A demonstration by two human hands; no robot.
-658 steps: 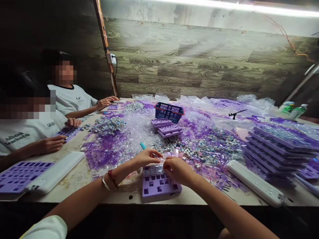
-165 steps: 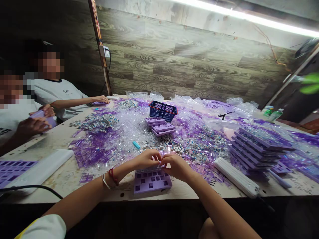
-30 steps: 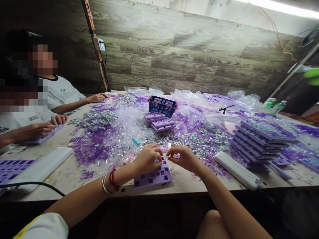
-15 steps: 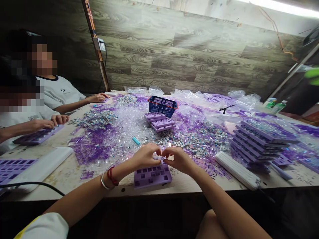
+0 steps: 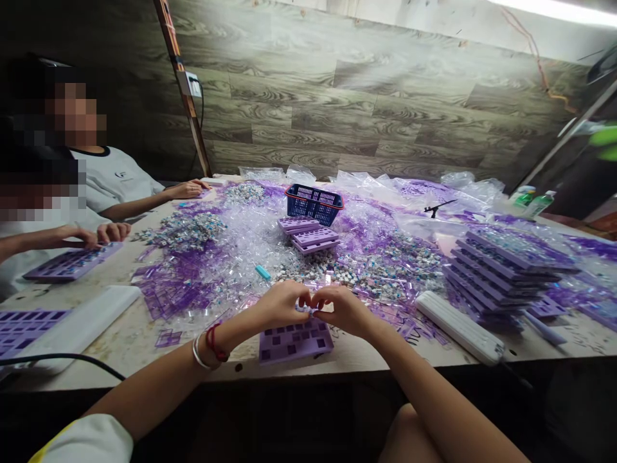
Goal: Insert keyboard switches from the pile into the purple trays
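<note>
Fingertips of my left hand (image 5: 285, 302) and my right hand (image 5: 341, 307) meet above the far edge of a purple tray (image 5: 295, 343) with square openings. Both hands are pinched around small whitish pieces (image 5: 304, 309), too small to make out clearly. The tray lies flat near the table's front edge. Beyond my hands is a heap of white and blue small parts (image 5: 347, 273) among clear and purple plastic pieces. A turquoise object (image 5: 263, 272) lies just past my left hand.
A dark blue basket (image 5: 314, 204) stands behind stacked purple trays (image 5: 313, 238). At right are a taller tray stack (image 5: 506, 273) and a white power strip (image 5: 460, 328). A white case (image 5: 91, 328) lies at left. Two people sit at left, one with hands on a tray (image 5: 72, 263).
My fingertips have drawn closer together, and whitish pieces now show between them. At left, a co-worker's hands have shifted slightly over their tray.
</note>
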